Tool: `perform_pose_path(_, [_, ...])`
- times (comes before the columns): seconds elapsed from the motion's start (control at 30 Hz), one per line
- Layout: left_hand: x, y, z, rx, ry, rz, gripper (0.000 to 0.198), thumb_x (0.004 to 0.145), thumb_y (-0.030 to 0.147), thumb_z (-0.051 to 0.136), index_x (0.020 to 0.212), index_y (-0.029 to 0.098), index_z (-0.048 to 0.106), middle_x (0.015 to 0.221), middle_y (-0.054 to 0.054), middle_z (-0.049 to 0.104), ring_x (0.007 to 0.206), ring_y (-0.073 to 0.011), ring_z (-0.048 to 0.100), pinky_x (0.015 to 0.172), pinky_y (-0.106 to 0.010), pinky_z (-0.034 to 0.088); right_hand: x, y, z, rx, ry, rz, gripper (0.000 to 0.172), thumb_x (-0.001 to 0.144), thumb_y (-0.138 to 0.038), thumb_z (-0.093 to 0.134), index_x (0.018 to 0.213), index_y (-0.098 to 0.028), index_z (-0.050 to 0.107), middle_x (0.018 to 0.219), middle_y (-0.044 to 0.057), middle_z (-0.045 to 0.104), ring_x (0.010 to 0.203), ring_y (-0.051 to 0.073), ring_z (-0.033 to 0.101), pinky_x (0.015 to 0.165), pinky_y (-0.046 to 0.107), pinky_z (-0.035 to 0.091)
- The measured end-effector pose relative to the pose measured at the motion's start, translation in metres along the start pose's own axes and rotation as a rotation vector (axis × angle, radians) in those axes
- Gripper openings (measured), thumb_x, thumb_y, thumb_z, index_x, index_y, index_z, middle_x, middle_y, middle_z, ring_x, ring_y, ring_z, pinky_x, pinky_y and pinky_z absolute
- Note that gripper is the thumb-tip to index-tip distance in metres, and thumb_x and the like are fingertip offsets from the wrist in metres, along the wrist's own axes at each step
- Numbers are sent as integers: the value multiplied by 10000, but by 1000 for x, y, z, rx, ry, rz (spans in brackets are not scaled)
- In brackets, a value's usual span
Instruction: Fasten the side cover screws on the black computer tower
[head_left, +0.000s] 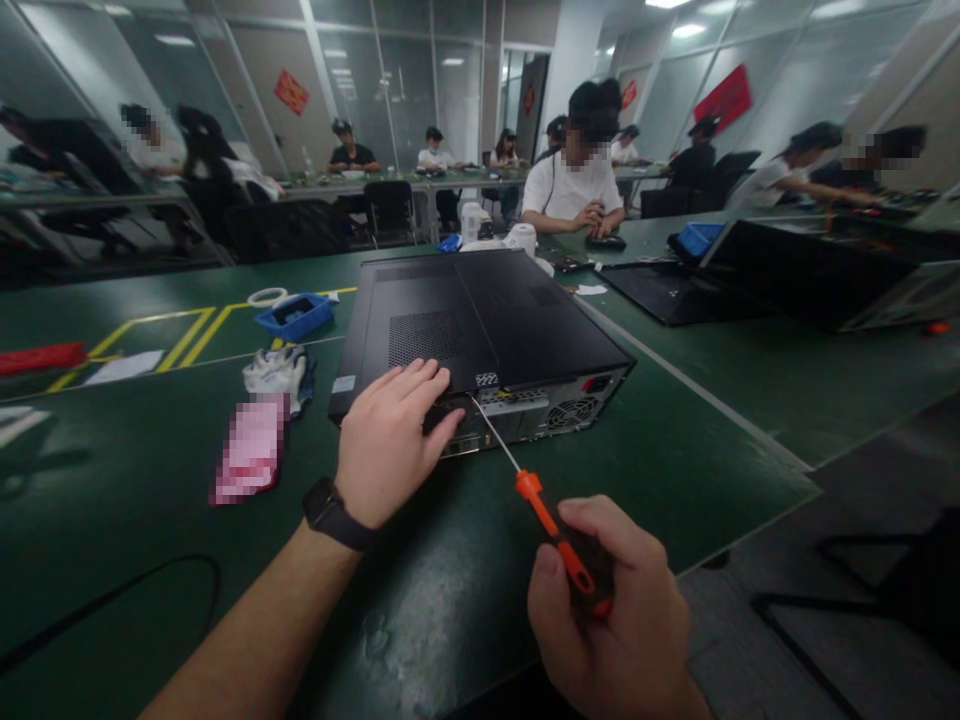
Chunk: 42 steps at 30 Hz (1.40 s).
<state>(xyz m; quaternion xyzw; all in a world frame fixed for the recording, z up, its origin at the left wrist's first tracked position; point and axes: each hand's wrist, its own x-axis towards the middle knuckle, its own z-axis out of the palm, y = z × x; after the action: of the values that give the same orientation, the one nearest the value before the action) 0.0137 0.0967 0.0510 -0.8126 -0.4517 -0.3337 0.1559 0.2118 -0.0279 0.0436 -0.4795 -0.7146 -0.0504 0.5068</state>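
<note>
A black computer case (pixel 540 315) lies on its side on the green table, its rear panel with fan grille and ports facing me. My left hand (pixel 394 425) rests on the case's near left edge, fingers stretched out over the top cover and the thumb along the rear side. In my right hand (pixel 619 600) is a screwdriver (pixel 531 490) with an orange and black handle, fingers wrapped round it. Its thin metal shaft points up and left, and the tip meets the rear edge of the cover, close to my left thumb.
Left of the case are white gloves (pixel 274 375), a pink packet (pixel 251 445), a blue tray (pixel 295 316) and a tape roll (pixel 267 297). A black cable (pixel 150 570) curves at lower left. Right stand a black panel (pixel 675 290) and another case (pixel 810 275). Across sits a person (pixel 574 190).
</note>
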Motion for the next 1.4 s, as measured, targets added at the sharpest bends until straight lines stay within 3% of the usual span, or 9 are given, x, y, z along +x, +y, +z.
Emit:
perform_pose_path(0.17, [-1,-1,-1,0,-1,-8,363,922,327,662,1231,138,692,1320,-135,712,1243,-277,670,1117,-454,506,-1,1,0,6,-9,23,165,957,-240,540,1121,-219,528,747,-29,645,556,121,596,512,249,472])
perform_pose_path(0.37, [-1,-1,0,-5,-17,-17,372,926,329,653,1245,139,684,1338,-133,702,1258,-275,660,1125,-465,501,1,0,0,77,1,3,239,895,-200,565,1127,-210,511,844,17,655,685,162,651,598,285,529])
perform_pose_path(0.57, [-1,0,0,-9,-9,-18,364,934,339,644,1243,151,684,1336,-132,703,1254,-273,664,1126,-467,498,1,2,-1,19,-11,-2,177,943,-200,537,1119,-213,533,751,-25,626,584,131,605,532,256,493])
perform_pose_path(0.8, [-2,-2,1,2,-20,-8,384,926,339,659,1251,135,682,1342,-133,700,1266,-278,655,1129,-461,495,3,-1,1,64,1,-12,240,883,-172,564,1115,-208,514,879,32,665,762,174,677,635,296,557])
perform_pose_path(0.97, [0,-1,0,7,-3,-1,371,927,338,657,1235,134,685,1322,-138,710,1243,-278,670,1111,-459,511,2,-1,-1,-18,-25,18,137,954,-211,533,1090,-226,543,750,-21,648,569,126,607,536,256,503])
perform_pose_path(1.17, [-1,-1,-1,4,-12,-8,378,931,347,650,1246,141,682,1334,-134,704,1252,-280,665,1120,-465,506,2,-1,-1,77,-4,32,245,906,-199,552,1148,-202,518,845,24,653,683,157,654,592,278,534])
perform_pose_path(1.4, [-2,-2,1,-10,-17,-19,368,929,332,648,1250,153,681,1344,-138,697,1267,-278,655,1126,-481,499,2,-2,-2,21,-22,57,156,957,-220,526,1112,-240,531,727,-24,626,560,142,597,521,265,491])
